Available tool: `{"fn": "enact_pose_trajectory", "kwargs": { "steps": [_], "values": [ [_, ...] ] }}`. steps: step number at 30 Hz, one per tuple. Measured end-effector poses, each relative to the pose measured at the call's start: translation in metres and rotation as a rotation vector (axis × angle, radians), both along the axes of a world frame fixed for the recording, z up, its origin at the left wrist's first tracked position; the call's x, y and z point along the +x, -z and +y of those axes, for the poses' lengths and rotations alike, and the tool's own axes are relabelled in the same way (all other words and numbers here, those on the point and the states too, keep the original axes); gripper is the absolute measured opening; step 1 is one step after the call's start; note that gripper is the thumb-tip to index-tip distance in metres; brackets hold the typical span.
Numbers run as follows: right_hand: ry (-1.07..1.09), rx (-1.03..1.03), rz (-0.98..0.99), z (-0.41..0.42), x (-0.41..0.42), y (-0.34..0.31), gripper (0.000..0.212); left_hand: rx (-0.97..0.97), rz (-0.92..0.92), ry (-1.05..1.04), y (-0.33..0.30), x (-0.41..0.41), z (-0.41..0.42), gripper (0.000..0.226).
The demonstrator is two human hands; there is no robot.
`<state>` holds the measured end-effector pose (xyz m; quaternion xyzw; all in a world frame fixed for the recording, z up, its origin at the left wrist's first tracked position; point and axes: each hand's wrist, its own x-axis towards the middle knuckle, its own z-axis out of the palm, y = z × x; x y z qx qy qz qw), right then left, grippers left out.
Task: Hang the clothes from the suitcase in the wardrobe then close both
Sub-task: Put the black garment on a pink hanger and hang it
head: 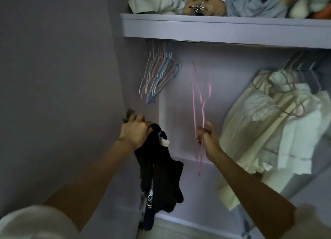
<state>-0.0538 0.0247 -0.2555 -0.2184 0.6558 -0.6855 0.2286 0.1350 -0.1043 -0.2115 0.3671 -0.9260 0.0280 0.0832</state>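
wardrobe (206, 99): standing open, filling most of view; pale lilac walls, rail running just under the top shelf.
top shelf (215, 29): carrying a heap of crumpled light clothes (250, 2), w/ a metal clip lying among them.
hung clothes (268, 131): cream/white garments already hanging at rt end of the rail, draping down toward rt arm.
spare hangers (157, 77): bunch of thin pink/blue/white ones crowding lt end of the rail, above lt hand.
black garment (159, 176): task item; dangling from lt hand, long axis approx vertical, neckline w/ white tag up at the grip, printed part trailing low near wardrobe floor.
pink hanger (198, 113): motion-blurred; standing roughly upright from rt hand, one part reaching up toward the rail, another dropping below the fist. Which end is the hook: can't tell.
left hand (136, 129): fingers curling round the garment's collar, bunching it; knuckles up by wardrobe's lt wall.
right hand (207, 136): fingers pinching the hanger's thin wire low down; nothing else in it.
key relation: garment collar is sitting just left of the hanger, same height, hands near but not touching; both long axes running vertical, side by side. Rt hand is nearer the free mid-rail gap.
next, prob.: hanger needing to tilt toward horizontal and feed into the neck opening; collar bunching may be making that fiddly.
suitcase: not in view.
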Motion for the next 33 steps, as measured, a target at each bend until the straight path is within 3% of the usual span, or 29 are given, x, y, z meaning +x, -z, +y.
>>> {"fn": "enact_pose_trajectory", "kwargs": {
  "steps": [2, 4, 6, 8, 10, 12, 16, 20, 26, 33],
  "values": [
    [0.061, -0.002, 0.043, 0.018, 0.003, -0.004, 0.03, 0.27, 0.086, -0.007, 0.001, -0.001, 0.015, 0.038],
    [0.185, -0.034, 0.124, 0.031, 0.005, -0.003, 0.014, 0.704, 0.357, -0.106, 0.0, -0.005, 0.032, 0.039],
    [0.259, -0.037, 0.203, 0.043, 0.006, 0.004, 0.029, 1.062, 0.558, -0.202, -0.001, -0.01, 0.045, 0.042],
    [0.293, -0.038, 0.253, 0.053, 0.006, 0.008, 0.025, 1.167, 0.646, -0.239, -0.002, -0.013, 0.054, 0.044],
    [0.298, -0.053, 0.25, 0.058, 0.006, 0.003, 0.026, 1.102, 0.68, -0.186, -0.005, -0.014, 0.058, 0.039],
    [0.304, -0.099, 0.251, 0.059, 0.006, -0.009, 0.032, 0.916, 0.639, -0.098, -0.008, -0.02, 0.058, 0.028],
    [0.296, -0.22, 0.168, 0.058, 0.006, -0.041, 0.035, 0.37, 0.353, 0.067, -0.022, -0.033, 0.058, 0.022],
    [0.228, -0.441, 0.055, 0.057, 0.015, -0.08, 0.03, 0.14, 0.155, 0.144, -0.028, -0.046, 0.071, 0.027],
    [0.173, -0.595, -0.085, 0.059, 0.021, -0.123, 0.034, 0.063, 0.065, 0.081, -0.036, -0.053, 0.077, 0.031],
    [0.163, -0.663, -0.231, 0.06, 0.017, -0.148, 0.044, 0.051, 0.148, 0.159, -0.05, -0.043, 0.075, 0.028]
  ]
}}
